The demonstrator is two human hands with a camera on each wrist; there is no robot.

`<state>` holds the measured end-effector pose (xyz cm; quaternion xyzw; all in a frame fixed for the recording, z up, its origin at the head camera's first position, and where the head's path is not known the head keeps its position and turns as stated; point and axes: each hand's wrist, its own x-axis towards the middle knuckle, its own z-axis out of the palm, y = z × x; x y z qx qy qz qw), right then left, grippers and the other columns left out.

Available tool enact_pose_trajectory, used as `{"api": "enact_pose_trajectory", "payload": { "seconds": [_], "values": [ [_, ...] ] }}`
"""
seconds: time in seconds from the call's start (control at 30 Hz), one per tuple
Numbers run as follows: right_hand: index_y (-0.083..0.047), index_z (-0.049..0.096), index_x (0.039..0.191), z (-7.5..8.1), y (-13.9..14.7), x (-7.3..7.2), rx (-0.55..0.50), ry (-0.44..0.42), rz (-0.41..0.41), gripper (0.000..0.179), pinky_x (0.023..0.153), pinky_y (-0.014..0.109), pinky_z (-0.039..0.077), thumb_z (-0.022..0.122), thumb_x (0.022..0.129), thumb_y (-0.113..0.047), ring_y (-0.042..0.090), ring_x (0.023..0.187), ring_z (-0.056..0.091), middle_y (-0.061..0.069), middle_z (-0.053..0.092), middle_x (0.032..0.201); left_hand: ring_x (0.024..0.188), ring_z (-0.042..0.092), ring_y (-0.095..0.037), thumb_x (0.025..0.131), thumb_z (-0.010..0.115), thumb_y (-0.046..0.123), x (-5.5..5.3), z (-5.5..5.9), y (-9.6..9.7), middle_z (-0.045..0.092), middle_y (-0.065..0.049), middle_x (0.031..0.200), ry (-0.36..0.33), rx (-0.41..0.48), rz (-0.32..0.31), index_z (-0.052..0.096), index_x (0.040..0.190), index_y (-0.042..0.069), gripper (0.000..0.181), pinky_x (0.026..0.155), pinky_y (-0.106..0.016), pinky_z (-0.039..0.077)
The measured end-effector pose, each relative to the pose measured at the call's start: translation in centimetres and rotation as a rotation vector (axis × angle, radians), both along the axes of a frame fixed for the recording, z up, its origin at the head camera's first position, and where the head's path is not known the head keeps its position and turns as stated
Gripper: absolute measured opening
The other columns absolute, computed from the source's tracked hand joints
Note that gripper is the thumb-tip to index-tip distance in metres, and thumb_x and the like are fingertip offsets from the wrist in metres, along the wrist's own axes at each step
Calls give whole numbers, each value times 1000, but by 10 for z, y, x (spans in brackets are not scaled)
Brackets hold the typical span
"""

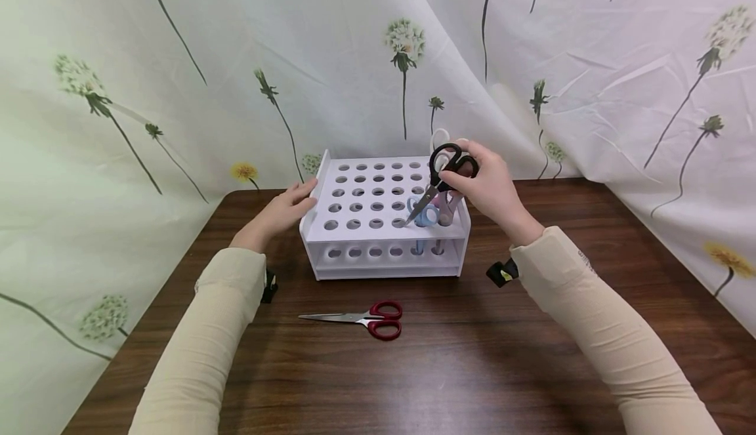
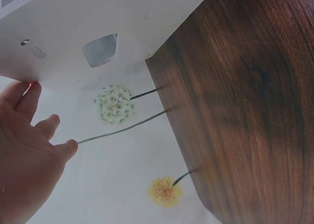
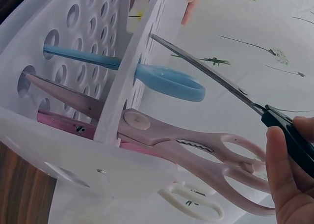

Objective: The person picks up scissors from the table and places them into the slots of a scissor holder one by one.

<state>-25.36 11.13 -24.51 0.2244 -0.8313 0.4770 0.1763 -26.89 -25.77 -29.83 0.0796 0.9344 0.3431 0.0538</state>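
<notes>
Black-handled scissors [image 1: 436, 180] are pinched between the thumb and fingers of my right hand [image 1: 489, 182], blades slanting down to the left. Their tip is right at a front-row hole of the white two-tier rack [image 1: 366, 235]. My left hand [image 1: 282, 210] touches the rack's left side panel with extended fingertips. Beside the black pair, light blue scissors [image 3: 169, 81] stand in a front hole, handles up. Mauve kitchen scissors [image 3: 139, 129] fill the front right corner hole, with a pink pair [image 3: 66, 125] behind. White-handled scissors [image 1: 440, 131] rise at the rack's back right, partly hidden by my hand.
Red-handled scissors [image 1: 375, 317] lie flat on the brown wooden table [image 1: 449, 363] in front of the rack, tips pointing left. A white curtain printed with dandelions [image 1: 354, 48] hangs close behind the table. Black wrist straps [image 1: 502, 273] stick out by both sleeves.
</notes>
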Motion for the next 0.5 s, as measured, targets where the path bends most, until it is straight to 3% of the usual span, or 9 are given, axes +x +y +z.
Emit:
{"api": "enact_pose_trajectory", "payload": {
  "seconds": [0.33, 0.5],
  "values": [
    [-8, 59, 119, -4, -3, -2, 5, -30, 26, 39, 60, 25, 44, 71, 82, -18, 16, 63, 53, 8, 59, 77, 138, -3, -30, 97, 38, 41, 0, 0, 1, -3, -13, 152, -14, -1, 12, 14, 149, 25, 59, 104, -57, 8],
    [-4, 59, 119, -7, -6, -5, -62, -84, 83, 39, 60, 24, 48, 70, 83, -13, 14, 64, 52, 9, 58, 78, 138, -3, -31, 97, 39, 41, -1, 0, 1, -3, -13, 152, -14, 3, 13, 15, 149, 24, 59, 104, -57, 8]
  ]
}}
